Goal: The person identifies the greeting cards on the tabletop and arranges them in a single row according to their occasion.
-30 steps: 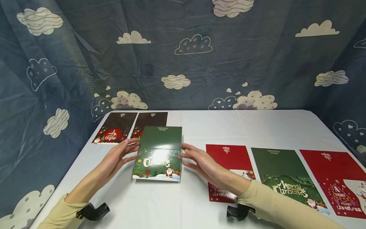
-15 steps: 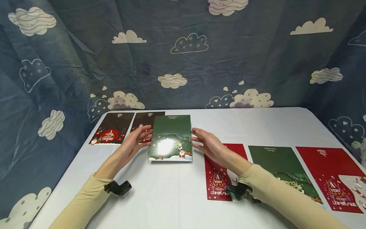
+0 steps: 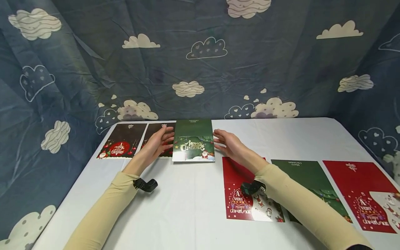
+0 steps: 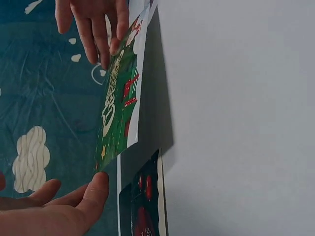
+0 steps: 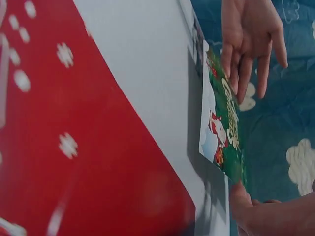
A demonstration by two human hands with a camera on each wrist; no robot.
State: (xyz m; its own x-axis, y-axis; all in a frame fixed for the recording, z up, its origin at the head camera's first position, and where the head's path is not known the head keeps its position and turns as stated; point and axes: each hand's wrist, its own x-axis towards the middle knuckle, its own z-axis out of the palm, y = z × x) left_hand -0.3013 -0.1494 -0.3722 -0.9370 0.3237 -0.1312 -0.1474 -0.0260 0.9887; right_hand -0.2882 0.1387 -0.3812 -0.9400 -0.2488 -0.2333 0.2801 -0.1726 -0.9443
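A green "Merry Christmas" card (image 3: 193,140) with a Santa on it is held between both hands, slightly above the table, as its shadow in the left wrist view shows. The left hand (image 3: 157,140) has its fingertips at the card's left edge. At the right edge, the fingertips of the right hand (image 3: 229,144) touch it. In both hands the fingers are fairly straight. The left wrist view shows the left thumb (image 4: 98,189) by a corner of the card. Behind the left hand lies a dark brown Christmas card (image 3: 153,131), partly covered.
Another dark brown card (image 3: 120,142) lies at the table's far left. On the right are a red card (image 3: 231,173) under the right forearm, a green card (image 3: 293,173) and another red card (image 3: 353,177). A cloud-print curtain (image 3: 175,69) hangs behind the white table (image 3: 175,208).
Both hands have carried the green card away from the body and to the right, from over a dark brown card to beside it. The head view has shifted slightly.
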